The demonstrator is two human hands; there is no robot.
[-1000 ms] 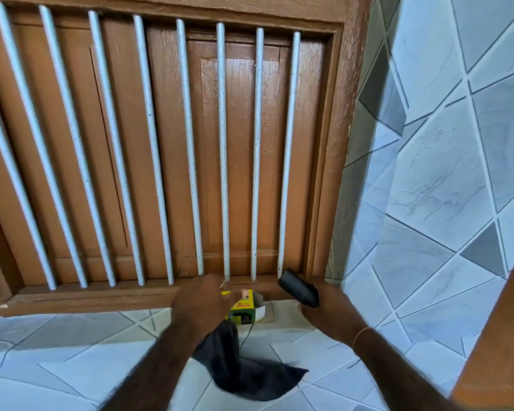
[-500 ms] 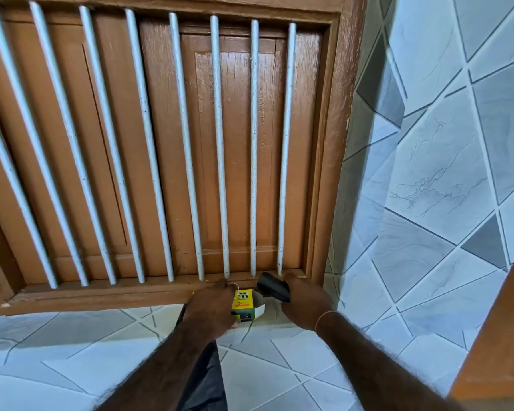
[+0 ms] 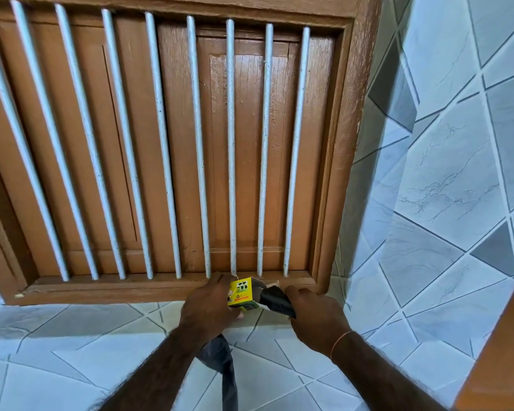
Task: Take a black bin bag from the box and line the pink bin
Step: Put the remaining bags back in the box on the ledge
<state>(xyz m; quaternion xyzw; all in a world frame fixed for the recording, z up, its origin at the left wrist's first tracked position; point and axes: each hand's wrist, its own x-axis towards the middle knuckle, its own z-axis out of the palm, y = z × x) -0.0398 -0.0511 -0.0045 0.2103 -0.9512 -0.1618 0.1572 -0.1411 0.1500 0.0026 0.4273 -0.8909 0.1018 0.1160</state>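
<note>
Hanging nearest the camera, a black bin bag [image 3: 224, 369] trails down below the left forearm, its top hidden under the left hand [image 3: 207, 307], so one bag looks already out of the box; whether that hand pinches it I can't tell. Left hand's fingers curl round the yellow box [image 3: 241, 294], holding it on the tiled ledge [image 3: 107, 330]. Right hand [image 3: 316, 314] sits just beside, fingers closed on a black roll of bags [image 3: 276, 301] whose far end meets the box opening, prob. going back in. Beyond: brown wooden shutter w/ white bars [image 3: 231, 149] and its sill. Pink bin not in view, so lining is all still to do.
</note>
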